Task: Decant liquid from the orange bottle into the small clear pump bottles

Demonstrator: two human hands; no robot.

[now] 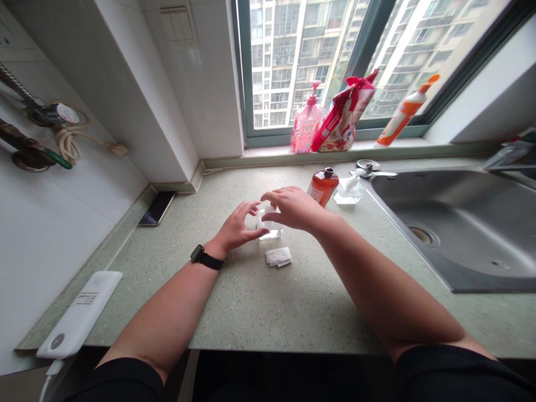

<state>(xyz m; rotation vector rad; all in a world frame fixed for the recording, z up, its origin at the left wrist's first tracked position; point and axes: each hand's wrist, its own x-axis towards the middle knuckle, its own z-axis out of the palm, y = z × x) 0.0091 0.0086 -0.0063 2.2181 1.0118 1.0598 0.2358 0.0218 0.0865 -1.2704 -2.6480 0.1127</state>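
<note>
A small transparent plastic object [268, 223] stands on the speckled green countertop [251, 312], partly hidden by my hands. My right hand [293, 207] curves over its top, with the fingers pressing on it. My left hand [237, 226], with a black watch on its wrist, comes in from the left, its fingertips at the object's side. Just below both hands lies a folded white tissue [278, 257]. Behind my right hand stands an amber bottle [323, 186] with a black cap.
A steel sink [452, 223] with a faucet [371, 170] lies to the right. A phone [157, 208] and a white power bank [79, 314] sit along the left edge. A pink soap pump [307, 120], a red bag [344, 114] and an orange spray bottle [404, 110] stand on the windowsill.
</note>
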